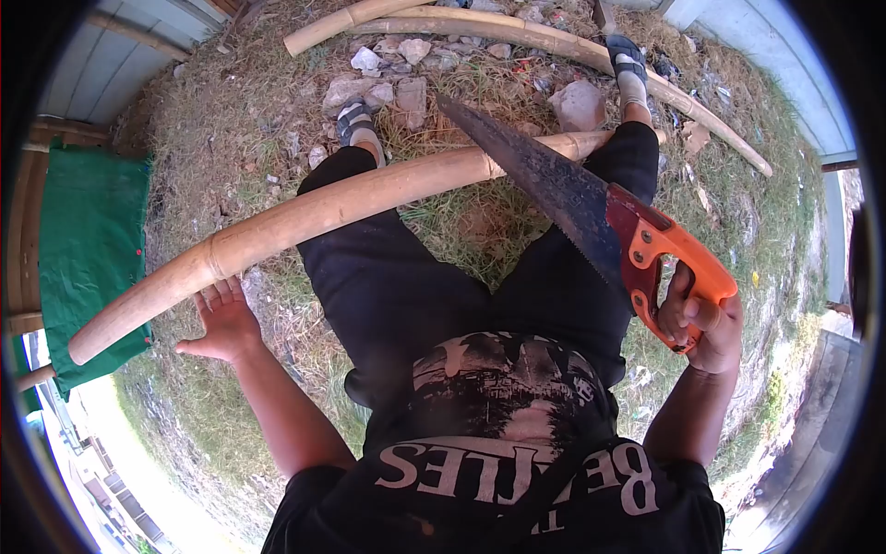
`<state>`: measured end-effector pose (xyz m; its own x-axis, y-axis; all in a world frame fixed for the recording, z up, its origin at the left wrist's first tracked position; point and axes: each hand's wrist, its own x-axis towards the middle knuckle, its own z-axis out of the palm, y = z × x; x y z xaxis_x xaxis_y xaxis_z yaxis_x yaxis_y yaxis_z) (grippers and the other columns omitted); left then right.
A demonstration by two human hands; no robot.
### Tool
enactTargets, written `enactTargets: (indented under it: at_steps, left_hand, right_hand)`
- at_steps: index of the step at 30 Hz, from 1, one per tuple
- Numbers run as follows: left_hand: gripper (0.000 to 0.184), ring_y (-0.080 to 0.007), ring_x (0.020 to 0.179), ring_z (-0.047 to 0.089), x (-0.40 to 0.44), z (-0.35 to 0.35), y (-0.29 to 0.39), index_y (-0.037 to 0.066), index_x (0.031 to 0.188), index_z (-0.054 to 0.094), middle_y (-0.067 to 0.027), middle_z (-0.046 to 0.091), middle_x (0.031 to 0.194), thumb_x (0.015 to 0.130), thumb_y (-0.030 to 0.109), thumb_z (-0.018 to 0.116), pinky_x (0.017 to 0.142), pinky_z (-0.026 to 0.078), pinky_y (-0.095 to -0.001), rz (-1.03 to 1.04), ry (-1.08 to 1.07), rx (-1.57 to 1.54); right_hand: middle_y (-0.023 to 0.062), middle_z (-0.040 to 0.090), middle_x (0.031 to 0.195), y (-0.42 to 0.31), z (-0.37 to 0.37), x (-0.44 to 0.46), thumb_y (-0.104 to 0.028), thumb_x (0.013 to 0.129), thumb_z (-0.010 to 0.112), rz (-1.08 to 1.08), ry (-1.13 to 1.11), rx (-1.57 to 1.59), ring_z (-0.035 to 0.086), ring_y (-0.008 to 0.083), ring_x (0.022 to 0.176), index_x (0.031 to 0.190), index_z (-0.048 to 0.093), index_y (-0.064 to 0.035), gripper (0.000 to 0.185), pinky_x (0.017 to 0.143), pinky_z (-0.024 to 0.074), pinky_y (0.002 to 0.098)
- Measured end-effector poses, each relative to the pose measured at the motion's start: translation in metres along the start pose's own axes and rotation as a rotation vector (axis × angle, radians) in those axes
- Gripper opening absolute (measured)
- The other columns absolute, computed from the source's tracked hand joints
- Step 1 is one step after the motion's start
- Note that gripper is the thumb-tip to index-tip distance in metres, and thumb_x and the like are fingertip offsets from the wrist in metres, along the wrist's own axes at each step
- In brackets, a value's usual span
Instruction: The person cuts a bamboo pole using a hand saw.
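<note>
A long bamboo pole [277, 228] lies across my thighs, running from lower left to upper right. My left hand [226, 320] is at the underside of its left part, palm showing and fingers spread; the fingertips reach the pole's edge, partly hidden behind it. In my right hand [706, 319] is a hand saw [568, 194], its orange handle wrapped by my fingers. The dark, worn blade points up and left, and its tip passes in front of the bamboo pole. Whether the blade touches the pole I cannot tell.
More bamboo poles [544, 39] lie on the ground beyond my feet. Several stones [579, 106] sit among the dry grass. A green sheet [92, 258] hangs at the left, and pale panels [784, 65] stand at the upper right.
</note>
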<state>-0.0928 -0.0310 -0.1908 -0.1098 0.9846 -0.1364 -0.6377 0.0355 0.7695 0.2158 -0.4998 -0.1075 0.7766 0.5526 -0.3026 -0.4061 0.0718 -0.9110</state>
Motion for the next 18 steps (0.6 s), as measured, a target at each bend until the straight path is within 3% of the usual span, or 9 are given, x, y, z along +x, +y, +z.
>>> enactTargets:
  at_steps: [3,6,9,14,18]
  left_hand:
    - [0.113,-0.0375,0.129,0.056,0.036,0.028,0.015,-0.006,0.14,0.048,-0.0247,0.056,0.138,0.088,0.091,0.021,0.106,0.046,-0.057,0.202,-0.03,-0.189]
    - [0.1,-0.036,0.104,0.066,0.099,0.031,0.045,-0.003,0.113,0.061,-0.0197,0.067,0.111,0.093,0.085,0.019,0.096,0.053,-0.0546,0.207,-0.207,-0.032]
    - [0.093,-0.0334,0.089,0.065,0.106,0.05,0.043,-0.001,0.098,0.063,-0.0149,0.066,0.094,0.097,0.079,0.015,0.088,0.056,-0.0522,0.222,-0.115,-0.015]
    - [0.094,-0.0351,0.094,0.065,0.125,0.053,0.047,-0.002,0.103,0.062,-0.017,0.065,0.097,0.097,0.078,0.013,0.092,0.055,-0.0536,0.191,-0.16,0.054]
    - [0.092,-0.0355,0.094,0.064,0.144,0.052,0.052,-0.002,0.103,0.061,-0.0166,0.064,0.095,0.096,0.078,0.016,0.095,0.054,-0.0541,0.175,-0.205,0.066]
  right_hand:
    - [0.0062,0.056,0.064,-0.003,-0.006,0.005,-0.019,0.078,0.079,-0.04,-0.028,-0.111,0.05,0.0102,0.043,0.102,0.056,0.0063,0.042,0.04,0.0377,0.0242]
    - [0.0054,0.055,0.062,-0.011,-0.008,0.01,-0.022,0.079,0.079,-0.064,-0.067,-0.198,0.05,0.0096,0.043,0.101,0.055,0.0078,0.044,0.039,0.0375,0.0234]
    - [0.0047,0.054,0.06,-0.01,-0.015,0.017,-0.025,0.079,0.08,-0.079,-0.09,-0.21,0.05,0.0092,0.042,0.1,0.055,0.0087,0.047,0.038,0.0374,0.0232]
    - [0.0041,0.052,0.056,-0.02,-0.018,0.032,-0.027,0.078,0.081,-0.092,-0.107,-0.232,0.049,0.0099,0.041,0.097,0.055,0.0075,0.047,0.038,0.0369,0.0241]
    - [0.0057,0.052,0.061,-0.024,-0.027,0.042,-0.021,0.079,0.08,-0.062,-0.157,-0.143,0.045,0.0098,0.039,0.108,0.054,0.0084,0.048,0.037,0.0372,0.024]
